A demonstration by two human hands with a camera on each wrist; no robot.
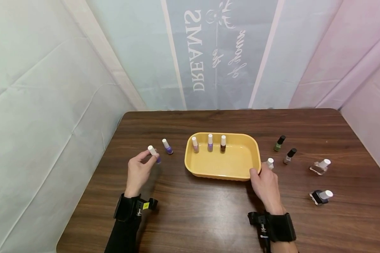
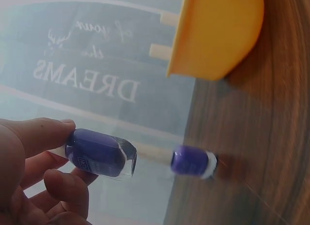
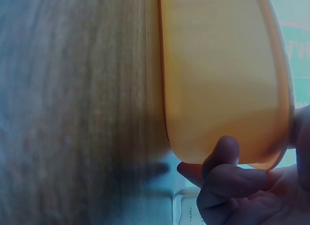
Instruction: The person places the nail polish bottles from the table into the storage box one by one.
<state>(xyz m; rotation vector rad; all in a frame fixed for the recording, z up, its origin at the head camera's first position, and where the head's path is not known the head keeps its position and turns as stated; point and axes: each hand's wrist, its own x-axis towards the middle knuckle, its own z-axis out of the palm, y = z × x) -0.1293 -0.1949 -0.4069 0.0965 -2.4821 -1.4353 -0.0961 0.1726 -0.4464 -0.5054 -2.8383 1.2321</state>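
My left hand (image 1: 138,172) pinches a purple nail polish bottle (image 2: 99,154) by its white cap, between thumb and fingers. In the left wrist view the bottle lies sideways across the picture. A second purple nail polish bottle (image 1: 168,147) stands on the table just beyond it. At the front right corner of the yellow tray (image 1: 221,177), my right hand (image 1: 266,186) grips the rim, thumb on one side and curled fingers outside. Inside the tray stand a pink bottle (image 1: 195,144), a lilac bottle (image 1: 210,143) and a dark bottle (image 1: 223,144), all white-capped.
Right of the tray, a white-capped bottle (image 1: 270,162) is partly hidden by my right hand. Farther right are a green bottle (image 1: 278,144), a black-capped clear bottle (image 1: 288,158), a pale bottle (image 1: 318,168) and a black bottle (image 1: 319,197). Cloth (image 1: 225,70) hangs behind the wooden table (image 1: 193,214).
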